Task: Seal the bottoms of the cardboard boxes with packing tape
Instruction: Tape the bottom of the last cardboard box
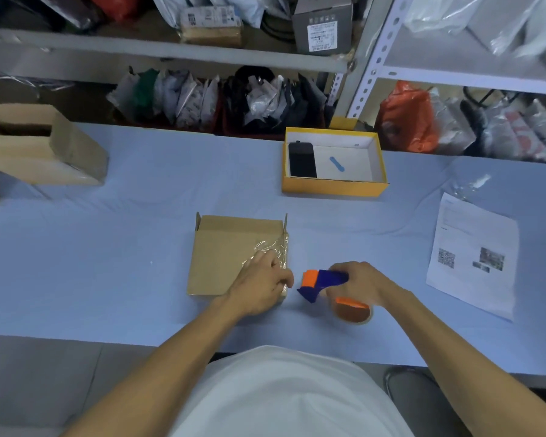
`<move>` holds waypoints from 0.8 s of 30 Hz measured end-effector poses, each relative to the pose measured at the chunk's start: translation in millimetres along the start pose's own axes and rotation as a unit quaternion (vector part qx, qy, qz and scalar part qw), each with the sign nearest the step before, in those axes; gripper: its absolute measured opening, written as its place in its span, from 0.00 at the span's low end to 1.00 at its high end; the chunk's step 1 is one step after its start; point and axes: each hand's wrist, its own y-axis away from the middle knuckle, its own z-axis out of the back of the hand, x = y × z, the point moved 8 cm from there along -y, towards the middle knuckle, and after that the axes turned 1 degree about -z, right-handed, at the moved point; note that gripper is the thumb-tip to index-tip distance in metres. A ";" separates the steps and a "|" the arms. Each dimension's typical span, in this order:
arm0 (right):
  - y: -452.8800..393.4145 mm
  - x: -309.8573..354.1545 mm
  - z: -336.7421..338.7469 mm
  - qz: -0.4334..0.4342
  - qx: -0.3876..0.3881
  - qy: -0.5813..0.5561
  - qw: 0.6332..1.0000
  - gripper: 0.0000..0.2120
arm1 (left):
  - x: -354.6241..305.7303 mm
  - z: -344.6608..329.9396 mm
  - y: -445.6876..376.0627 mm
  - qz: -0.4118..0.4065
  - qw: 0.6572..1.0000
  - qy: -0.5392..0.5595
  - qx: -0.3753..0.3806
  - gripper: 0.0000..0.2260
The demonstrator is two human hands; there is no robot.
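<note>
While the small brown cardboard box [234,253] lies flat on the pale blue table cover [108,263], directly ahead of the person, its right-hand edge is pressed by the left hand [262,283]. The fingers of that hand are laid fairly straight over a crinkled strip of clear packing tape [273,247], which is seen running along the box's right side, from the far corner toward the near one. Nothing is gripped by this hand; it is only pressed down.

Just to the right of the box, apart from it by a narrow gap, the blue and orange tape dispenser [323,283] is held by the right hand [360,279], whose fingers are curled round the handle. The brown tape roll [353,310] is carried at the dispenser's near end, and the blade end is pointed left, toward the box's near right corner.

The tape's long axis is judged to run away from the body, parallel to the box's right edge, so the coming move turns on that edge: the left hand is already upon it, and the dispenser lies just beside it on the right. Whether the tape is already cut from the roll cannot be told. Smoothing of the strip appears to be the step in hand.
</note>
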 end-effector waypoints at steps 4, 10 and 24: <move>11.7 -13.4 24.8 0.006 -0.144 -0.062 0.988 0.24 | -4.3 -2.4 1.6 0.006 0.999 -0.033 -0.016 0.06; -8.9 17.1 5.6 0.042 -0.238 0.050 0.969 0.28 | 1.0 -0.3 -1.6 0.037 0.998 0.060 0.001 0.14; -25.9 89.2 -3.6 0.022 -0.147 -0.311 0.939 0.14 | 55.6 47.8 26.6 0.177 0.943 0.136 -0.245 0.14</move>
